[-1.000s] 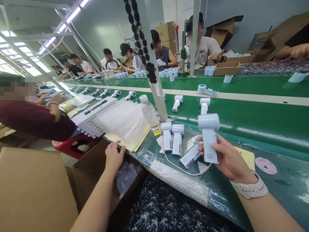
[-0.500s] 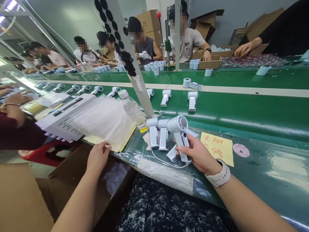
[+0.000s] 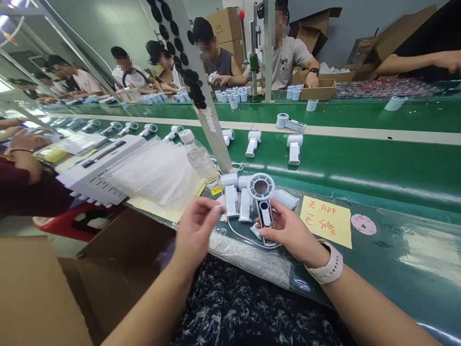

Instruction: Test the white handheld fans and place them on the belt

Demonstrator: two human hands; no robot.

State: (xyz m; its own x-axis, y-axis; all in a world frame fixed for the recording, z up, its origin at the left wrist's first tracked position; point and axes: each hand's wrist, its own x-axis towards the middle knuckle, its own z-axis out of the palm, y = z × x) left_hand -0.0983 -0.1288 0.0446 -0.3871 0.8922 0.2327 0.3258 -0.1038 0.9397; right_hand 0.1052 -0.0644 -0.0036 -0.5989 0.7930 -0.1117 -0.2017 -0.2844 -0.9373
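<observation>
My right hand (image 3: 290, 230) is closed around the handle of a light-blue handheld fan (image 3: 261, 187), its round ringed head up and facing me. A dark button and a pale oval panel show on the handle. My left hand (image 3: 198, 228) is just left of it, thumb and fingers pinched together. Something small and whitish shows at those fingertips, too indistinct to name. Behind the hands, more handheld fans (image 3: 230, 202) lie on the bench edge, one of them partly hidden by the right hand. A white cable (image 3: 239, 235) curves beneath the held fan.
A water bottle (image 3: 200, 158) stands by a slanted post (image 3: 212, 129). Clear plastic sheets (image 3: 154, 178) lie left, a yellow handwritten note (image 3: 326, 218) right. Bubble wrap (image 3: 248, 254) lines the front edge. Fans ride the green conveyor (image 3: 360, 163); co-workers (image 3: 288, 62) sit opposite.
My left hand has moved right from the plastic sheets towards the held fan, fingers pinched. In my right hand the fan has turned so its head and buttons face me.
</observation>
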